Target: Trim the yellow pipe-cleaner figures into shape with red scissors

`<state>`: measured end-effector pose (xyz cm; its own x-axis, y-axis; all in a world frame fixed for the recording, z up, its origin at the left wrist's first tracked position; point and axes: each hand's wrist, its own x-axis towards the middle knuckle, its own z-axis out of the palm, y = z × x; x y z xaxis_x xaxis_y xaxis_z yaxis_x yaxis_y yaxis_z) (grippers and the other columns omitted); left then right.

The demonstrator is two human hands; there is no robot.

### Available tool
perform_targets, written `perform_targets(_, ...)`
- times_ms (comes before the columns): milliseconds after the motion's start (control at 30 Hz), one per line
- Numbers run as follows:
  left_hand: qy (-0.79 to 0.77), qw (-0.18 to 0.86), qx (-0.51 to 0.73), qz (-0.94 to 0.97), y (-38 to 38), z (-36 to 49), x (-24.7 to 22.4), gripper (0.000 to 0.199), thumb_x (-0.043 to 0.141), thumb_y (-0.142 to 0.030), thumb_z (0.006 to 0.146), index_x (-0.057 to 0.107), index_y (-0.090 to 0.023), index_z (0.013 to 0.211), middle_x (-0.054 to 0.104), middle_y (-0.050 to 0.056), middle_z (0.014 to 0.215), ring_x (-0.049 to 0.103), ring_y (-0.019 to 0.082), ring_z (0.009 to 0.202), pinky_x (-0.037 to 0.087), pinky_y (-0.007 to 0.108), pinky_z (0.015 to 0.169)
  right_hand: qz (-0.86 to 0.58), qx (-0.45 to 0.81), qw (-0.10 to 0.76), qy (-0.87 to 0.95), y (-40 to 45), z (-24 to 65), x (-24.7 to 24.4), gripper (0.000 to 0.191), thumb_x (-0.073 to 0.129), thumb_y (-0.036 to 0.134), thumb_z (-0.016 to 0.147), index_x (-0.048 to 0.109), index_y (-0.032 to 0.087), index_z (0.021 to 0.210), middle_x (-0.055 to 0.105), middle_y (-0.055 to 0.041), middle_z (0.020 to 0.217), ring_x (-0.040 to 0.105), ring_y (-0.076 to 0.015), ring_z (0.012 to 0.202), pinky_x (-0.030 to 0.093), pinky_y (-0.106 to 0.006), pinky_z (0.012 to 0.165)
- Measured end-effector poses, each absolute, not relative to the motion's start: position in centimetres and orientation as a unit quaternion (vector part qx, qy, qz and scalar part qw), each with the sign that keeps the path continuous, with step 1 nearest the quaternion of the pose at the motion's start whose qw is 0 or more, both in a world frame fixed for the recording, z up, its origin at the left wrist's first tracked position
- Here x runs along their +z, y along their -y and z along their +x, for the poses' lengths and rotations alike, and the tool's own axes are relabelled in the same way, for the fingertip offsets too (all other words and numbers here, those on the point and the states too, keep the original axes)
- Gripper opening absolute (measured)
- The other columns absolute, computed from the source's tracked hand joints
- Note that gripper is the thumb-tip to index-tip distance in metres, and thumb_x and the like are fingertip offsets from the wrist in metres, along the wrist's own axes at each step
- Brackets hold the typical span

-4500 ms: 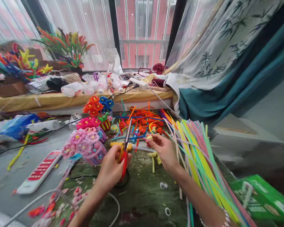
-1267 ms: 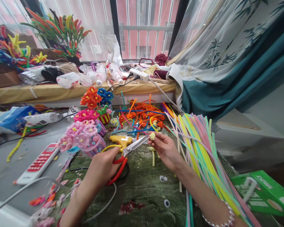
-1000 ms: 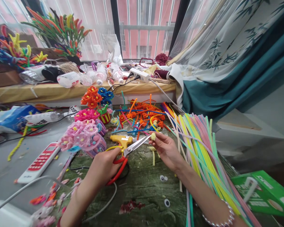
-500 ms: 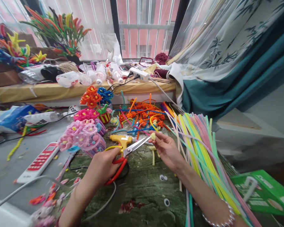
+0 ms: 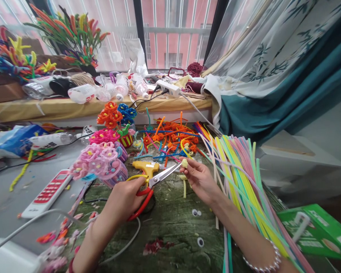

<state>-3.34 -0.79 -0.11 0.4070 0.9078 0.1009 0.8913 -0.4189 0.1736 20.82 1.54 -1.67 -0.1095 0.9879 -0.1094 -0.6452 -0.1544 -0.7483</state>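
Red-handled scissors [image 5: 165, 174] are held in my left hand [image 5: 128, 197], their blades slightly apart and pointing up to the right. The blade tips touch or nearly touch a small pale yellow fuzzy piece [image 5: 184, 163]. My right hand [image 5: 201, 179] pinches that piece between thumb and fingertips. Behind the scissors lies a yellow glue gun [image 5: 146, 167]. Below the piece, a short pale yellow strip [image 5: 184, 188] rests on the green table [image 5: 170, 216].
Pink fuzzy flowers [image 5: 102, 159] stand left of the glue gun, orange pieces [image 5: 173, 132] behind it. Long pastel pipe cleaners [image 5: 238, 182] lie under my right forearm. Googly eyes [image 5: 200, 242], a white power strip [image 5: 168, 88] and a green box [image 5: 318, 231] are also in view.
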Motion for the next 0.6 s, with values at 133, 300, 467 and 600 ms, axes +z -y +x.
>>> perform_targets(133,-0.542,0.046,0.086,0.835,0.84,-3.43,-0.21,0.016,0.047,-0.026,0.086,0.051,-0.022,0.071,0.066,0.002,0.062,0.064,0.019,0.058,0.032,0.025,0.053,-0.317,0.697,0.585,0.265,-1.55,20.85,-1.64,0.034,0.094,0.029,0.057,0.081,0.02,0.088,0.077,0.0014,0.077,0.066,-0.0051,0.066,0.053,-0.008,0.063)
perform_targets(300,-0.548,0.047,0.08,0.831,0.97,-3.3,-0.14,0.017,0.047,-0.027,0.087,0.051,-0.022,0.071,0.067,0.003,0.063,0.064,0.019,0.059,0.033,0.024,0.054,-0.317,0.698,0.582,0.27,-1.53,20.87,-1.71,0.035,0.092,0.03,0.059,0.081,0.02,0.092,0.075,0.0017,0.076,0.064,-0.0058,0.065,0.052,-0.012,0.064)
perform_targets(467,-0.56,0.044,0.066,0.825,0.92,-3.14,0.11,0.021,0.047,-0.032,0.09,0.053,-0.022,0.072,0.067,0.004,0.064,0.065,0.021,0.061,0.032,0.025,0.054,-0.324,0.7,0.562,0.299,-1.56,20.91,-1.88,0.032,0.085,0.039,0.07,0.08,0.023,0.098,0.074,-0.0004,0.087,0.064,-0.0091,0.067,0.052,-0.019,0.064)
perform_targets(600,-0.563,0.041,0.05,0.824,0.89,-3.16,0.28,0.018,0.048,-0.03,0.09,0.054,-0.023,0.075,0.069,0.004,0.066,0.067,0.022,0.063,0.032,0.025,0.054,-0.344,0.665,0.566,0.344,-1.56,20.89,-1.95,0.031,0.081,0.047,0.073,0.081,0.022,0.092,0.074,-0.0035,0.092,0.061,-0.0096,0.065,0.051,-0.023,0.064)
